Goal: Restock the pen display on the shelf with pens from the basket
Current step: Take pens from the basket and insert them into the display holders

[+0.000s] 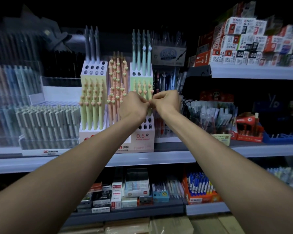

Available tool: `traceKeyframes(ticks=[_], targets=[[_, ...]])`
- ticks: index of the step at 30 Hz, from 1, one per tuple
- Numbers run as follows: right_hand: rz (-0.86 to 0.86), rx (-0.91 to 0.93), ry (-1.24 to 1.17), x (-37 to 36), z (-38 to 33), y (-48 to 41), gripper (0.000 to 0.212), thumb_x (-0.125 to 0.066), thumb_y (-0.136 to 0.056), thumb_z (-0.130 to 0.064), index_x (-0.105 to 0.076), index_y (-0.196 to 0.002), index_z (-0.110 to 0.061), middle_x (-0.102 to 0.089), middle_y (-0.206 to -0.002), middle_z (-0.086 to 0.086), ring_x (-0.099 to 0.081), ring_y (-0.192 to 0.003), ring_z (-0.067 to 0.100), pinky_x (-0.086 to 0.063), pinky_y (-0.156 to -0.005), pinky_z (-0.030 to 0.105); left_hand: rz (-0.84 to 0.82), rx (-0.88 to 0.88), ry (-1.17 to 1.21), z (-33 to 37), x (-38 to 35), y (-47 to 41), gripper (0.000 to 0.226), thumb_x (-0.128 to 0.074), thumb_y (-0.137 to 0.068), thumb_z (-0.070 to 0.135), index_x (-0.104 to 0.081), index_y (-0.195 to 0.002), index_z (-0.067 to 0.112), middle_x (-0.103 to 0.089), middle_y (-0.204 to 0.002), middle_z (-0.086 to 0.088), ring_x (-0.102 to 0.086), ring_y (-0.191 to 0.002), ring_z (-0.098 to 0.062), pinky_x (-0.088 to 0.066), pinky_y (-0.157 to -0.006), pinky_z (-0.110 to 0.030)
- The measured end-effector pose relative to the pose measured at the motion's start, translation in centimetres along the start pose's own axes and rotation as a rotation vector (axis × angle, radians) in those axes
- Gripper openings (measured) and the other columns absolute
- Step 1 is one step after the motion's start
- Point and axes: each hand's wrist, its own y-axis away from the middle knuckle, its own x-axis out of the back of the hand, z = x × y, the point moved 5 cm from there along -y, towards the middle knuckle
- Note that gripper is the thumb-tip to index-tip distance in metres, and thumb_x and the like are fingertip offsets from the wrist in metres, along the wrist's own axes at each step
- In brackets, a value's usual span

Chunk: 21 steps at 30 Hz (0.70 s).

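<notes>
Both left hand (134, 107) and right hand (167, 102) pinch 1 pale green pen (149, 111) at the pen display (143, 138).

— What do the left hand (134, 108) and right hand (167, 102) pinch?
— A pale green pen (149, 111), mostly hidden behind their knuckles.
— And the pen display (143, 141) label?
— The left forearm (85, 157) covers half. The red-and-white boxes (243, 39) are smeared, their print unreadable.
</notes>
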Motion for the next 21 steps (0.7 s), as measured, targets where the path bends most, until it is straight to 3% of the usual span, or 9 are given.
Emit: traceKeyframes(ticks=[5, 9, 14, 21], targets=[[0.033, 0.034, -0.089, 0.7, -1.7, -0.5, 0.019, -0.093, -0.074, -0.011, -0.079, -0.071, -0.024, -0.078, -0.080, -0.007, -0.075, -0.077, 0.013, -0.065, -0.074, 0.033, 0.051, -0.022, 0.077, 1.3, 0.7, -0.7, 0.012, -0.075, -0.094, 0.031, -0.081, -0.085, 0.026, -0.076, -0.076, 0.007, -0.072, -0.070, -0.016, -0.063, -0.071, -0.039], [0.078, 0.072, -0.139, 1.3, -3.9, -2.0, 0.030, -0.094, -0.069, -0.012, -0.073, -0.055, -0.028, -0.076, -0.070, -0.010, -0.076, -0.072, 0.012, -0.065, -0.072, 0.036, 0.126, -0.061, 0.096, 3.4, 2.4, -1.6, 0.011, -0.077, -0.092, 0.035, -0.082, -0.086, 0.028, -0.077, -0.079, 0.011, -0.072, -0.072, -0.011, -0.062, -0.070, -0.035], [0.041, 0.064, -0.166, 1.0, -2.8, -2.4, 0.022, -0.095, -0.069, -0.015, -0.078, -0.063, -0.026, -0.077, -0.070, -0.008, -0.077, -0.072, 0.013, -0.065, -0.073, 0.035, 0.127, -0.055, 0.073, 3.1, 2.1, -1.3, 0.011, -0.077, -0.091, 0.037, -0.083, -0.086, 0.029, -0.077, -0.080, 0.010, -0.073, -0.074, -0.012, -0.061, -0.067, -0.034], [0.013, 0.014, -0.154, 0.8, -0.5, -2.0, 0.021, -0.089, -0.068, -0.008, -0.077, -0.059, -0.023, -0.077, -0.069, -0.006, -0.077, -0.070, 0.017, -0.066, -0.071, 0.038, 0.097, -0.046, 0.046, 1.9, 0.8, -0.1, 0.013, -0.076, -0.093, 0.036, -0.082, -0.085, 0.027, -0.076, -0.076, 0.007, -0.072, -0.073, -0.015, -0.061, -0.068, -0.036]])
